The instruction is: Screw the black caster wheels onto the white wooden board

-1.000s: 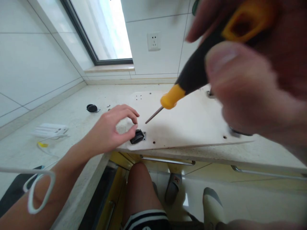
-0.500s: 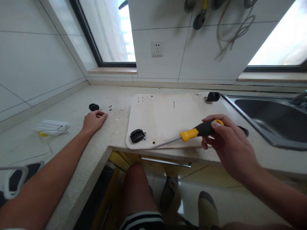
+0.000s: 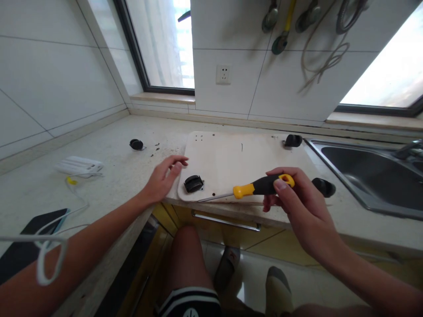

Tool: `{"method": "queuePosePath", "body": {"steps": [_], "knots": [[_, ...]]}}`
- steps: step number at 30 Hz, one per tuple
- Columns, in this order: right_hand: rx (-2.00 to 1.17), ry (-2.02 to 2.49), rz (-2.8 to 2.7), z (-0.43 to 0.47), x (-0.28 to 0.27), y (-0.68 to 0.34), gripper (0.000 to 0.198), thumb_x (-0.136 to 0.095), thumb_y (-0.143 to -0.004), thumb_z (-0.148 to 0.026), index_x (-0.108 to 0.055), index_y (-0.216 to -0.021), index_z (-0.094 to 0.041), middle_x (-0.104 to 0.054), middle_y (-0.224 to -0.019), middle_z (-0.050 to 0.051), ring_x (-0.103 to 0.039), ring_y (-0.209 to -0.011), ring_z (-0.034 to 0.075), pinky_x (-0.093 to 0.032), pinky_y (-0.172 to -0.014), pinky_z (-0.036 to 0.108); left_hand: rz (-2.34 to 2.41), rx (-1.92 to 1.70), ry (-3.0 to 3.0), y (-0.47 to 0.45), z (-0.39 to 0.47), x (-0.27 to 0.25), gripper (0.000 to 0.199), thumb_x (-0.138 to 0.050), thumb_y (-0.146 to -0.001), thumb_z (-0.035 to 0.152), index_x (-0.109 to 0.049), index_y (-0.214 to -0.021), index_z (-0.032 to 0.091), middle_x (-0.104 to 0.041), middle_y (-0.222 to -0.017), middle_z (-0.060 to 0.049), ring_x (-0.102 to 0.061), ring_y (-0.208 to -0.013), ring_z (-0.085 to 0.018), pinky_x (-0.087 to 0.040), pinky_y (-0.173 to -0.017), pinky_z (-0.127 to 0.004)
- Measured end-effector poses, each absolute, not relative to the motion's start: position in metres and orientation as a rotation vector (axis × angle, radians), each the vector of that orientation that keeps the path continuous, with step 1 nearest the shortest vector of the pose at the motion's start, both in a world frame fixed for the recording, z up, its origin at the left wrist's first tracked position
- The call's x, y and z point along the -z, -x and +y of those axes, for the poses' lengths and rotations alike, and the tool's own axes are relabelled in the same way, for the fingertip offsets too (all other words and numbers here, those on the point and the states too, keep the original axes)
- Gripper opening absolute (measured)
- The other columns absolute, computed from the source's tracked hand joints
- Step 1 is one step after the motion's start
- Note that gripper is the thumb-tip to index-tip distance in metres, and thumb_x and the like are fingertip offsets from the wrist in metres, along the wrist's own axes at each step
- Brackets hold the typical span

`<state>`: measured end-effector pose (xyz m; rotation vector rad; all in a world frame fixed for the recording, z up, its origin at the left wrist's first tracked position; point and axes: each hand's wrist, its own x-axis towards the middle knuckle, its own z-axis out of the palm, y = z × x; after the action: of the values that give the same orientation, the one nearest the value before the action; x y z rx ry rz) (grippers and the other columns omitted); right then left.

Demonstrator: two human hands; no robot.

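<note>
In my right hand [image 3: 306, 207] is a screwdriver [image 3: 261, 187] with a yellow and black handle, its shaft pointing left along the front edge of a white board [image 3: 224, 163]. My left hand [image 3: 163, 178] is at the board's left edge, fingers loosely stretched and thumb apart, with nothing visible in them. Beside those fingers, a black caster [image 3: 193, 183] is on the board's front left corner. Other casters are at the back right corner [image 3: 292, 141] and, partly behind my right hand, the front right [image 3: 324, 187]. The back left corner shows small holes [image 3: 198, 138].
A loose black caster [image 3: 136, 144] lies on the counter to the left, near several small dark screws [image 3: 156, 146]. Further left are a white power strip [image 3: 79, 165], a cable and a dark phone-like device [image 3: 36, 231]. A steel sink [image 3: 363, 176] borders the right side.
My left hand has moved right, from near the loose caster to the board's left edge. My right hand has shifted slightly left with the screwdriver. The camera view has shifted a little.
</note>
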<state>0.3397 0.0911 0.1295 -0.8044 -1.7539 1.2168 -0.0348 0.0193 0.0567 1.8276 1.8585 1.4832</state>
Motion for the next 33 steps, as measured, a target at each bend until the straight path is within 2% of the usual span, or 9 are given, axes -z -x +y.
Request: {"method": "queuePosePath", "body": {"steps": [4, 6, 10, 12, 15, 19, 22, 27, 33], "knots": [[-1.042, 0.77, -1.888, 0.087, -0.131, -0.342, 0.028, -0.071, -0.111, -0.053, -0.072, -0.125, -0.029, -0.069, -0.077, -0.003, -0.069, -0.067, 0.006, -0.059, -0.066, 0.013, 1.643, -1.388, -2.134, -0.007, -0.001, -0.042, 0.035, -0.065, -0.115, 0.04, -0.07, -0.146, 0.025, -0.081, -0.136, -0.012, -0.076, -0.123, -0.028, -0.06, -0.109, -0.045], [-0.94, 0.752, -1.942, 0.085, -0.129, -0.344, 0.023, -0.071, -0.111, -0.048, -0.074, -0.126, -0.03, -0.067, -0.076, -0.003, -0.066, -0.066, 0.006, -0.054, -0.062, 0.014, 1.653, -1.443, -2.181, -0.01, -0.005, -0.035, 0.041, -0.07, -0.111, 0.032, -0.065, -0.151, 0.025, -0.078, -0.14, -0.013, -0.075, -0.128, -0.029, -0.061, -0.111, -0.046], [-0.708, 0.708, -1.966, 0.083, -0.137, -0.342, 0.016, -0.073, -0.109, -0.041, -0.077, -0.12, -0.03, -0.068, -0.088, -0.001, -0.062, -0.07, 0.006, -0.048, -0.06, 0.019, 1.664, -1.627, -2.165, 0.001, -0.005, -0.027, 0.055, -0.064, -0.108, 0.016, -0.059, -0.161, 0.027, -0.071, -0.15, -0.014, -0.069, -0.138, -0.029, -0.063, -0.109, -0.044], [-0.593, 0.636, -2.003, 0.085, -0.155, -0.332, 0.013, -0.074, -0.109, -0.04, -0.076, -0.116, -0.029, -0.069, -0.093, 0.0, -0.064, -0.076, 0.006, -0.049, -0.062, 0.02, 1.65, -1.592, -2.2, 0.005, -0.005, -0.025, 0.057, -0.064, -0.106, 0.013, -0.061, -0.16, 0.029, -0.071, -0.151, -0.012, -0.069, -0.14, -0.029, -0.061, -0.116, -0.045], [-0.421, 0.425, -2.179, 0.093, -0.191, -0.303, 0.018, -0.077, -0.107, -0.044, -0.071, -0.115, -0.028, -0.07, -0.094, -0.003, -0.057, -0.07, 0.004, -0.047, -0.062, 0.022, 1.627, -1.496, -2.248, 0.006, -0.007, -0.024, 0.062, -0.067, -0.105, 0.017, -0.058, -0.166, 0.029, -0.069, -0.161, -0.012, -0.066, -0.15, -0.031, -0.054, -0.129, -0.049], [-0.27, 0.21, -2.259, 0.104, -0.223, -0.249, 0.019, -0.07, -0.113, -0.04, -0.065, -0.107, -0.023, -0.067, -0.093, -0.006, -0.053, -0.07, 0.0, -0.048, -0.068, 0.018, 1.661, -1.343, -2.264, 0.003, -0.008, -0.023, 0.076, -0.069, -0.105, 0.022, -0.045, -0.177, 0.032, -0.065, -0.17, -0.014, -0.065, -0.154, -0.035, -0.051, -0.132, -0.054], [-0.19, 0.125, -2.343, 0.107, -0.22, -0.221, 0.029, -0.06, -0.117, -0.048, -0.067, -0.114, -0.02, -0.068, -0.098, -0.002, -0.058, -0.076, 0.004, -0.056, -0.079, 0.02, 1.654, -1.273, -2.232, 0.004, -0.007, -0.023, 0.082, -0.073, -0.101, 0.026, -0.044, -0.177, 0.034, -0.069, -0.167, -0.012, -0.069, -0.15, -0.039, -0.051, -0.131, -0.059], [-0.07, 0.136, -2.47, 0.105, -0.207, -0.208, 0.028, -0.059, -0.116, -0.053, -0.066, -0.113, -0.026, -0.073, -0.101, -0.001, -0.067, -0.084, 0.01, -0.052, -0.073, 0.024, 1.639, -1.245, -2.129, 0.003, -0.004, -0.023, 0.088, -0.079, -0.097, 0.032, -0.042, -0.176, 0.037, -0.064, -0.171, -0.011, -0.061, -0.158, -0.041, -0.047, -0.134, -0.061], [-0.086, 0.118, -2.462, 0.109, -0.211, -0.201, 0.033, -0.062, -0.115, -0.054, -0.067, -0.112, -0.021, -0.071, -0.096, -0.002, -0.05, -0.069, 0.006, -0.049, -0.076, 0.024, 1.651, -1.264, -2.147, -0.002, -0.006, -0.028, 0.076, -0.069, -0.1, 0.032, -0.049, -0.174, 0.031, -0.074, -0.156, -0.011, -0.067, -0.151, -0.04, -0.049, -0.133, -0.059]]}}
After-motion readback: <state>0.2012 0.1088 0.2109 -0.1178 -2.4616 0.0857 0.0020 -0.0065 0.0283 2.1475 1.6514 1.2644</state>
